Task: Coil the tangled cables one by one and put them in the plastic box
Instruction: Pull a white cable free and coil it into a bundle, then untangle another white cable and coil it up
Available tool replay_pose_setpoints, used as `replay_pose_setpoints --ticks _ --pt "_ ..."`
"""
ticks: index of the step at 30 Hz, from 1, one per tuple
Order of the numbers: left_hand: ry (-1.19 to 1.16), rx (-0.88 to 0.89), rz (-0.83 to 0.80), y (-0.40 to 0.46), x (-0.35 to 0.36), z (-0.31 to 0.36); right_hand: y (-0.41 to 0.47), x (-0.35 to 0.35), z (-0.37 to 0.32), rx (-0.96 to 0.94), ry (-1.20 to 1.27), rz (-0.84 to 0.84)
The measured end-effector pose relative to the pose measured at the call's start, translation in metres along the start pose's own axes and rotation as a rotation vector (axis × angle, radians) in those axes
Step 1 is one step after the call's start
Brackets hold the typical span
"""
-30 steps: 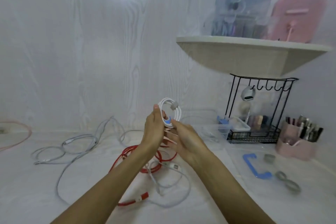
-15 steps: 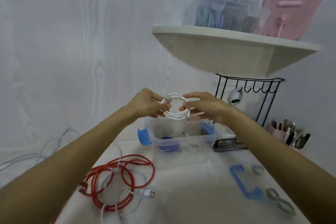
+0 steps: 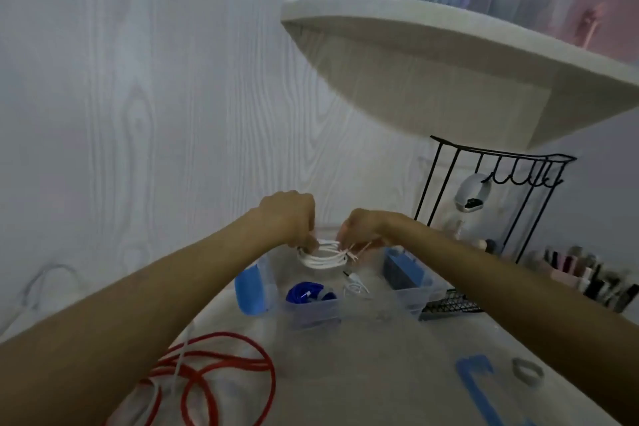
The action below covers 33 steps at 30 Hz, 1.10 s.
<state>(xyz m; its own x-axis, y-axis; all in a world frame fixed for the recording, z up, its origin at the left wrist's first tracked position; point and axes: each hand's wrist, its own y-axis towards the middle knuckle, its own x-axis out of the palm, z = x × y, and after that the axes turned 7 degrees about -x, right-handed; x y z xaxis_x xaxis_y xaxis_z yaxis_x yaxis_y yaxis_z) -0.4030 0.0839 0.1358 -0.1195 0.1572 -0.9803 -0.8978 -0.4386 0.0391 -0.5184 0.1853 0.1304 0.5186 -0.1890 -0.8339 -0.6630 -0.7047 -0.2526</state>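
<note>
2 hands (image 3: pixel 290 218) (image 3: pixel 363 228) hold white coil (image 3: pixel 323 258) above box (image 3: pixel 311 313).

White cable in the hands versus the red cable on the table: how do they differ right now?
The white cable is a tight coil, held by the left hand and right hand above the plastic box. The red cable lies in loose loops on the table, untouched. Both are outside the box.

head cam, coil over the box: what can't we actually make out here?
- Fingertips of the left hand and right hand: curled under, hidden behind the white coil.
- Far wall of the plastic box: behind hands and coil.
- Blue cable in the box: blurred, connector unreadable.
- Red cable: cut by the bottom edge, partly under the left forearm.
- Shelf contents: blurred, cut by the top edge.
</note>
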Motion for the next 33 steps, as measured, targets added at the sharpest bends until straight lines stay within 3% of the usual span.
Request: replay_pose_setpoints --ticks 2,6,9,18,25,30,33 --pt "0.040 0.075 -0.006 0.007 -0.003 0.002 0.011 0.010 0.002 0.007 -0.053 -0.028" --pt "0.159 0.183 -0.319 0.013 0.008 0.006 0.025 0.034 0.012 0.043 -0.026 -0.071" --pt "0.247 0.180 -0.365 0.015 0.029 0.008 0.023 0.037 0.016 0.068 -0.008 -0.141" --pt "0.340 0.173 -0.316 0.023 0.048 0.009 0.015 0.035 0.016 0.070 -0.059 -0.322" --pt "0.188 0.042 -0.361 -0.001 0.023 0.011 -0.035 0.009 0.008 -0.065 -0.047 -0.233" --pt "0.087 0.103 -0.191 -0.052 -0.011 0.026 -0.116 -0.022 0.020 -0.316 -0.027 -0.031" --pt "0.027 0.147 -0.086 -0.102 -0.012 0.037 -0.168 -0.016 0.039 -0.399 0.094 0.005"
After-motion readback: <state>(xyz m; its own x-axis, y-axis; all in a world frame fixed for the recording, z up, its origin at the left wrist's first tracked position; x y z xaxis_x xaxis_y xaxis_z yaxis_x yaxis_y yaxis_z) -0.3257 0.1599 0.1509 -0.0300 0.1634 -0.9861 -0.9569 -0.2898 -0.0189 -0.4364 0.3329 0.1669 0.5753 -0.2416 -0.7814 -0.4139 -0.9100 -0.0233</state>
